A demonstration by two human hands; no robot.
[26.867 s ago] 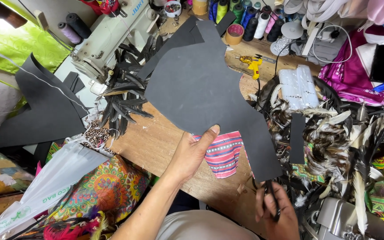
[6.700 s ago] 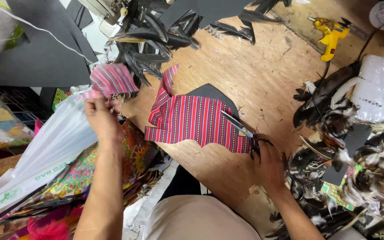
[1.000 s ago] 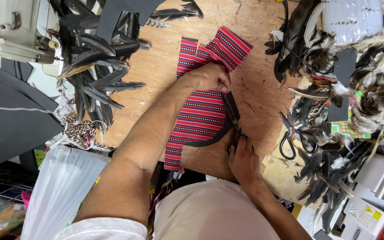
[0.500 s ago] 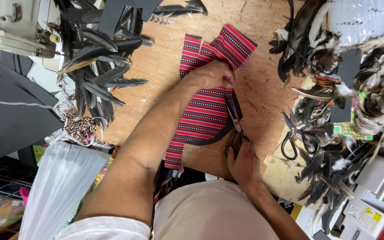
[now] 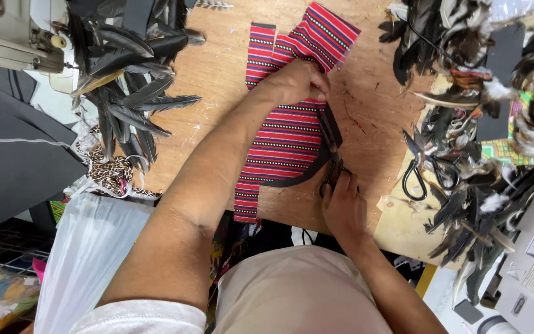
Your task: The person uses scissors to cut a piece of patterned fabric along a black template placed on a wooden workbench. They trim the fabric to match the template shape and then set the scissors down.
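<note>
A worn wooden worktable [image 5: 205,80] is filling the middle of the frame, crowded at its edges. A red striped woven cloth [image 5: 282,133] is lying across the centre, running from the upper middle down to the table's near edge, with a black backing piece [image 5: 292,179] showing along its lower right side. The left hand [image 5: 295,80] is pressing down on the cloth near its upper part, fingers curled and bearing on the fabric. The right hand [image 5: 341,207], at centre right, is gripping a pair of dark scissors [image 5: 330,148], whose blades are lying along the cloth's right edge. Dark feathers [image 5: 131,80] are heaped at the upper left, beside a sewing machine [image 5: 7,37]. A second pair of scissors [image 5: 418,167] is lying at the right.
</note>
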